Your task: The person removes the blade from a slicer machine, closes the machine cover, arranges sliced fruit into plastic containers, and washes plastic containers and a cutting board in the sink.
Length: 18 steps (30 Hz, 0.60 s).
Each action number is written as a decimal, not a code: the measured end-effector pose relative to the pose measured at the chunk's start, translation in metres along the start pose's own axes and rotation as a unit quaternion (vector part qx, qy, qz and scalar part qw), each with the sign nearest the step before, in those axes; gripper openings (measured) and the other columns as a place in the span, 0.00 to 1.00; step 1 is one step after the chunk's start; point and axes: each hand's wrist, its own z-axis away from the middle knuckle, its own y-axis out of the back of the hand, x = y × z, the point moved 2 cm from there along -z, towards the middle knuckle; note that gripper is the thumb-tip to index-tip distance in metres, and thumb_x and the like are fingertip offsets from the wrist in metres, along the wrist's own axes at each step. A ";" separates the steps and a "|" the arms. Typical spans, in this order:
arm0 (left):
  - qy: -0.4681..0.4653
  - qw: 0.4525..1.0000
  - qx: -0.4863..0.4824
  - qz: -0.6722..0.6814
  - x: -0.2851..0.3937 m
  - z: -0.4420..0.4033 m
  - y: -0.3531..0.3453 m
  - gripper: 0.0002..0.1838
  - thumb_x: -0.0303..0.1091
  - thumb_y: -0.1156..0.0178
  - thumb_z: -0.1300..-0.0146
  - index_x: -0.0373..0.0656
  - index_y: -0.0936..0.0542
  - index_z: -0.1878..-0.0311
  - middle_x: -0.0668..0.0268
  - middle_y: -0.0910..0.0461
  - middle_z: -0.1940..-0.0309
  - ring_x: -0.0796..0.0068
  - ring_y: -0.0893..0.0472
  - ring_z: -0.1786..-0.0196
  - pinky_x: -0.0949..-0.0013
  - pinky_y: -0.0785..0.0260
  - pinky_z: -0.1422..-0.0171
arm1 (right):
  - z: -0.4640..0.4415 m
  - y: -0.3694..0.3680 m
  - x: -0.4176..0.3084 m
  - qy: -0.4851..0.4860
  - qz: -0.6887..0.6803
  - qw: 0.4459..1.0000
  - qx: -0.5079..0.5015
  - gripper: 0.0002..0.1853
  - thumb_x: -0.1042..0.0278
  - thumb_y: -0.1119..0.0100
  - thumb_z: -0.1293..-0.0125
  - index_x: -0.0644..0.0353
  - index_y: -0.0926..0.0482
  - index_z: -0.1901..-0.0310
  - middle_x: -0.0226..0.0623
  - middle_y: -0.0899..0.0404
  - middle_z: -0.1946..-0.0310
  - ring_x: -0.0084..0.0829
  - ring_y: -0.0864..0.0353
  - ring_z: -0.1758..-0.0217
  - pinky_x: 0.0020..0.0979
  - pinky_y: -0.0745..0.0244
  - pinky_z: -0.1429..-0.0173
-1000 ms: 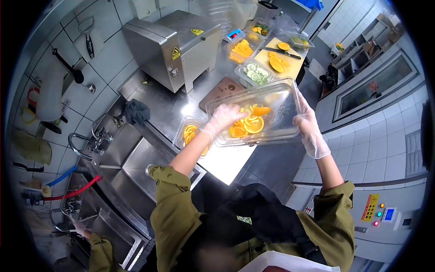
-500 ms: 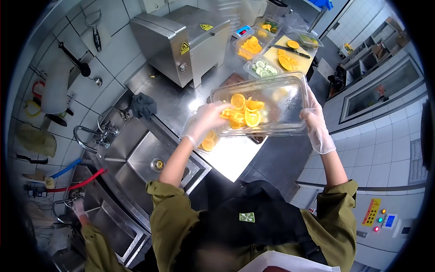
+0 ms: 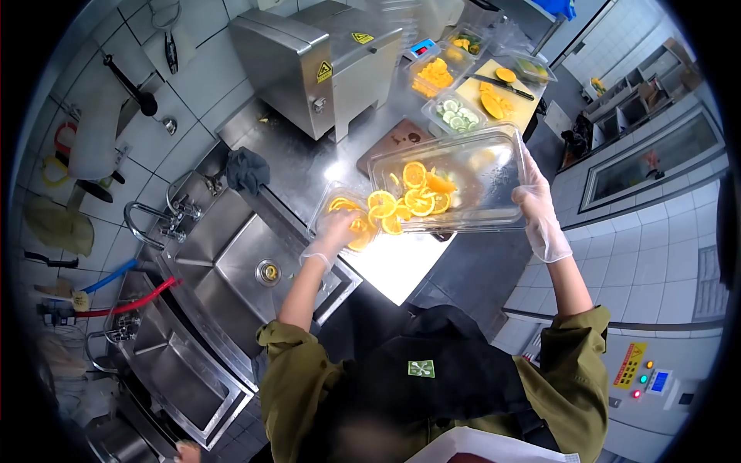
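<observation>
My right hand point(image 3: 534, 204), in a clear glove, grips the right end of a clear plastic container point(image 3: 482, 220), held tilted above the counter. Orange slices point(image 3: 417, 202) are bunched at its left end, some by the lower left edge. To the left, a smaller clear tub point(image 3: 318, 208) contains more orange slices point(image 3: 345, 204). My gloved left hand point(image 3: 333, 233) reaches into that tub, its fingers closed around slices there; the fingertips are partly hidden. Beneath the tub and container shows a bright white board point(image 3: 397, 270).
A brown board point(image 3: 392, 143) lies behind the container. Farther back are a tub of cucumber slices point(image 3: 455, 116), a tub of orange pieces point(image 3: 432, 77), and a knife point(image 3: 502, 86) on a yellow cutting board point(image 3: 521, 112). Sinks point(image 3: 239, 258) are at left, a steel machine point(image 3: 316, 65) behind.
My left hand has moved left and down from the large container to the small tub. Slices in the large container have spread toward its left end. Another person's gloved hand has left the far sink.
</observation>
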 end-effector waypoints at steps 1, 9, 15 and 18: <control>-0.001 0.999 0.008 -0.039 0.001 -0.001 -0.001 0.19 0.43 0.36 0.50 0.56 0.20 0.53 0.62 0.19 0.60 0.63 0.19 0.56 0.61 0.27 0.52 | -0.001 0.001 0.001 0.013 0.007 1.000 -0.002 0.46 0.91 0.61 0.62 0.58 0.40 0.32 0.33 0.39 0.33 0.25 0.46 0.28 0.17 0.52 0.34; -0.004 0.997 0.018 -0.069 0.084 -0.040 0.080 0.22 0.28 0.42 0.47 0.54 0.25 0.46 0.60 0.25 0.52 0.60 0.20 0.55 0.59 0.27 0.53 | 0.005 -0.004 -0.006 0.016 -0.011 1.000 0.002 0.48 0.93 0.62 0.64 0.58 0.40 0.31 0.35 0.41 0.31 0.26 0.51 0.26 0.19 0.56 0.31; -0.317 0.939 0.125 -0.046 0.136 -0.090 0.050 0.17 0.29 0.44 0.46 0.51 0.24 0.51 0.64 0.26 0.57 0.64 0.26 0.49 0.60 0.33 0.49 | 0.007 -0.015 -0.006 0.034 -0.008 0.999 -0.033 0.50 0.93 0.65 0.67 0.64 0.44 0.31 0.36 0.48 0.28 0.28 0.59 0.23 0.27 0.68 0.24; -0.323 0.938 0.005 -0.127 0.120 -0.095 0.035 0.17 0.33 0.41 0.48 0.55 0.23 0.52 0.64 0.28 0.57 0.64 0.26 0.51 0.62 0.35 0.48 | 0.011 -0.016 -0.017 0.006 -0.005 1.000 -0.014 0.50 0.94 0.65 0.67 0.64 0.44 0.31 0.36 0.49 0.28 0.28 0.59 0.23 0.27 0.68 0.24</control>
